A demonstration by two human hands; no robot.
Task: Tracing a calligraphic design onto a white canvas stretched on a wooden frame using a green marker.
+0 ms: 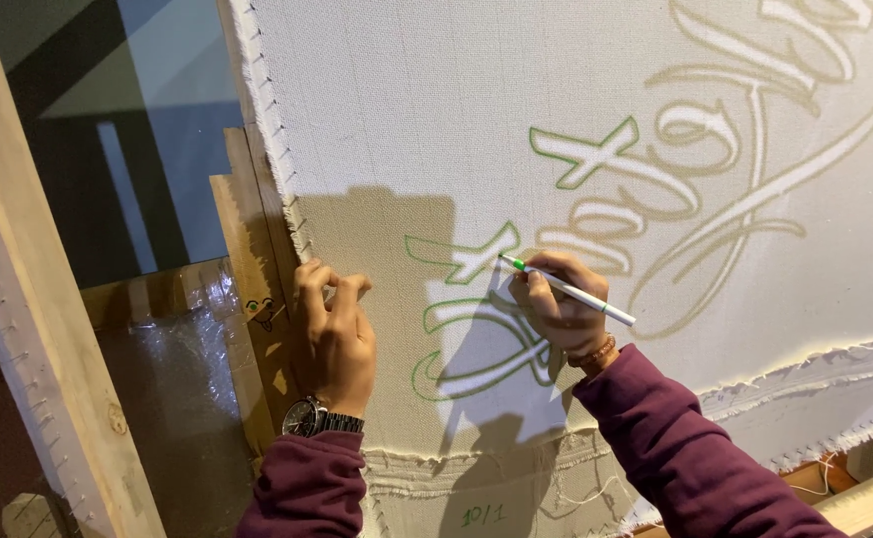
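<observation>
A pale woven cloth (476,110) is stretched upright on a wooden frame (247,249), with a swirling lettering pattern projected on it. Parts of the pattern at the lower left are outlined in green. My right hand (556,309) holds a white marker (571,291) with a green tip, and the tip touches the cloth at a green outline. My left hand (335,334), fingers curled, rests against the cloth near its stapled left edge. A wristwatch (307,416) is on that wrist. Both sleeves are maroon.
A thick wooden beam (43,329) with small nails slants down the left. Crinkled clear plastic sheet (172,369) covers a board beside the frame. The cloth's frayed lower edge (815,369) hangs over a wooden bar (870,503) at the bottom right. Shadows of my hands fall on the cloth.
</observation>
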